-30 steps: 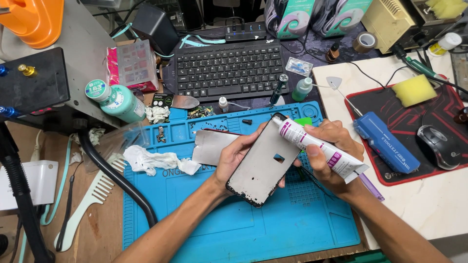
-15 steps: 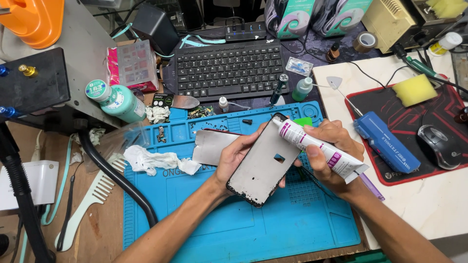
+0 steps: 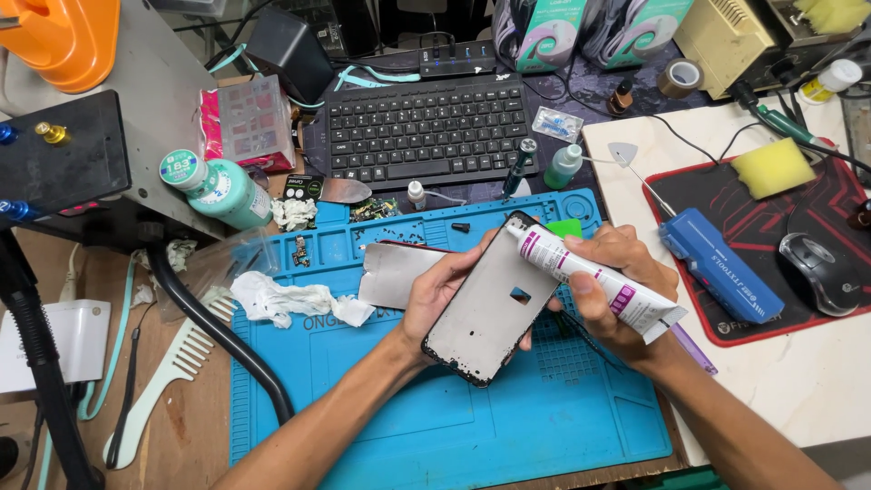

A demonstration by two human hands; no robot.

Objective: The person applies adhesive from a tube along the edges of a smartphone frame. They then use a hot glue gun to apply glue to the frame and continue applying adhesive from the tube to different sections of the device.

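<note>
The left hand (image 3: 434, 292) holds a phone frame (image 3: 494, 308) from below, its grip closed around the left edge, with the grey inner side facing up. The frame is tilted and raised above the blue work mat (image 3: 454, 426), which lies on the bench (image 3: 789, 399). The right hand (image 3: 612, 290) is clenched around a white glue tube (image 3: 590, 277) with purple marks, and the tube's tip touches the top corner of the frame. Just left of the frame, a grey metal plate (image 3: 395, 274) lies on the mat, and further left is a crumpled white tissue (image 3: 295, 299). A black keyboard (image 3: 426, 132) stands behind the mat. To the right, a blue box (image 3: 721, 265) and a computer mouse (image 3: 821, 272) rest on a red and black pad (image 3: 798, 327).
</note>
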